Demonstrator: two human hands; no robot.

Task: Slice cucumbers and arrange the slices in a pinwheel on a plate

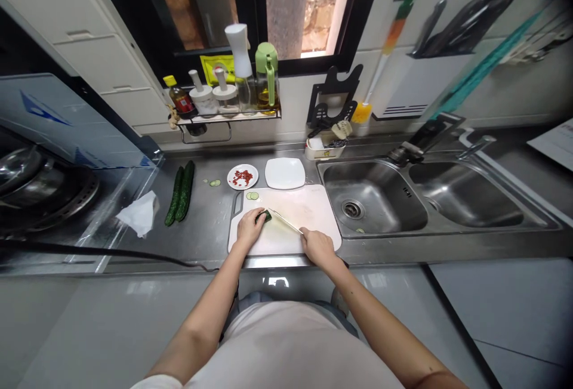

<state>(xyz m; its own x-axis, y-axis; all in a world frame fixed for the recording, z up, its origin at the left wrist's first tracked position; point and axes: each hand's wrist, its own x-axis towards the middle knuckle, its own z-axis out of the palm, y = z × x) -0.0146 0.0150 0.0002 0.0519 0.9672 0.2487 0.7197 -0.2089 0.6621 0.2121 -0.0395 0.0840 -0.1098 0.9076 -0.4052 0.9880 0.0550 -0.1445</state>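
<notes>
On the pink-white cutting board [308, 213], my left hand [249, 228] holds a short piece of dark green cucumber [267, 216] near the board's left side. My right hand [319, 247] is closed round the handle of a knife [289, 224], whose blade points up and left, its tip close to the cucumber piece. Pale cucumber slices [253, 196] lie at the board's upper left corner. Behind the board are a round plate with chopped red pieces [242, 177] and a white square plate [285, 173]. Two whole cucumbers [179, 193] lie to the left.
A double sink [376, 198] is right of the board. A crumpled white cloth or paper [140, 213] lies at the left, beside the stove with a pot [36, 180]. A rack of bottles and jars [228, 116] hangs below the window. Cucumber scraps [215, 183] lie behind the board.
</notes>
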